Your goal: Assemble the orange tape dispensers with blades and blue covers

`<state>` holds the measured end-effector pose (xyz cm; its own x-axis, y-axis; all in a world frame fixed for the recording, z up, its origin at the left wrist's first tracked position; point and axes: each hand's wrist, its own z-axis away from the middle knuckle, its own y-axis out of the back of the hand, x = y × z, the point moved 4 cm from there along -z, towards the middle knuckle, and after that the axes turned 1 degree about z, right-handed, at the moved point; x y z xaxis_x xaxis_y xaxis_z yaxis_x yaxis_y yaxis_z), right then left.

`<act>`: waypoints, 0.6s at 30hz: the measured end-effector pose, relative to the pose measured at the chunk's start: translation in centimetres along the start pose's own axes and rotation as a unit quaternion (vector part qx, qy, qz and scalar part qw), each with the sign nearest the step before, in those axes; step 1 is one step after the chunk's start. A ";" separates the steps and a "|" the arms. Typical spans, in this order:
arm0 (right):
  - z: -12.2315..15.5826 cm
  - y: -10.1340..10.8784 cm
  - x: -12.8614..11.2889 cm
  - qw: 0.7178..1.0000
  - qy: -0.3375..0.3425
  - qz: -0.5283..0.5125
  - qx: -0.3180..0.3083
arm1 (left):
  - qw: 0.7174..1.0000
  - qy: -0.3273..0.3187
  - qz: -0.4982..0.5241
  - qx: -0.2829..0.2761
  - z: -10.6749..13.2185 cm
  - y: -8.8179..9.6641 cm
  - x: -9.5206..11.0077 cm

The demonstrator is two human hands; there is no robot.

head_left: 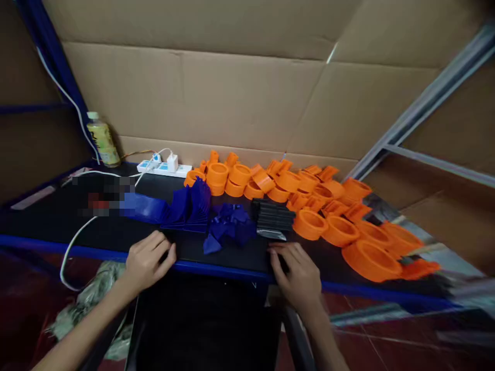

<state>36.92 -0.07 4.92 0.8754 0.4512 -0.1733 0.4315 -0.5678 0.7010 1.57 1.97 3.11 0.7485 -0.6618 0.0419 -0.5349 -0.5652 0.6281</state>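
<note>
My left hand [149, 260] rests on the front edge of the black-topped table [240, 256], fingers loosely bent and thumb apart, holding nothing. At the same edge further right, my right hand [297, 270] lies with its fingers slightly curled and thumb apart, also holding nothing. Between and beyond the hands is a heap of small dark-blue pieces [228, 221]. A stack of black strips [273, 214] lies just past my right fingertips. Thin blue sheets [191, 206] stand fanned out beyond my left hand, beside a flatter blue stack [145, 207].
Many orange rings with tabs [309, 224] cover the back and right of the table. A power strip [164, 168] with plugs and white cables lies at the back left, near a yellow-labelled bottle [103, 140]. Cardboard [232, 98] walls the back; a metal frame [421, 98] rises at right.
</note>
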 end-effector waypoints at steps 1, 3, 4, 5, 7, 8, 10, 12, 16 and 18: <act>0.0 0.0 0.0 1.000 0.000 0.000 0.001 | 1.000 0.000 0.000 0.000 0.0 -0.1 -0.1; -0.1 -0.1 0.1 1.000 0.001 0.000 0.003 | 1.000 0.001 0.001 0.000 -0.1 -0.2 -0.2; -0.1 -0.1 0.1 1.000 0.000 0.000 0.004 | 1.000 0.002 0.001 0.001 -0.1 -0.3 -0.2; -0.2 -0.2 0.2 1.000 0.000 -0.001 0.005 | 1.000 0.003 0.000 0.001 -0.1 -0.4 -0.2; -0.2 -0.2 0.3 1.000 -0.002 -0.001 0.006 | 1.000 0.006 0.000 0.002 -0.1 -0.5 -0.2; -0.2 -0.2 0.3 1.000 -0.003 -0.003 0.006 | 1.000 0.007 0.000 0.002 -0.1 -0.5 -0.2; -0.2 -0.2 0.3 1.000 -0.004 -0.006 0.006 | 1.000 0.008 0.001 0.002 -0.1 -0.5 -0.2; -0.3 -0.1 0.3 1.000 -0.004 -0.008 0.008 | 1.000 0.008 0.003 0.002 -0.1 -0.5 -0.1; -0.2 -0.1 0.2 1.000 -0.006 -0.007 0.012 | 1.000 0.007 0.005 0.003 -0.2 -0.5 -0.1; -0.2 -0.2 0.2 1.000 -0.008 -0.005 0.011 | 1.000 0.006 0.004 0.004 -0.2 -0.5 -0.1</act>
<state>37.02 0.23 4.88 0.8745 0.4455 -0.1915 0.4443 -0.5779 0.6845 1.83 2.42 2.95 0.7493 -0.6598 0.0568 -0.5435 -0.5637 0.6220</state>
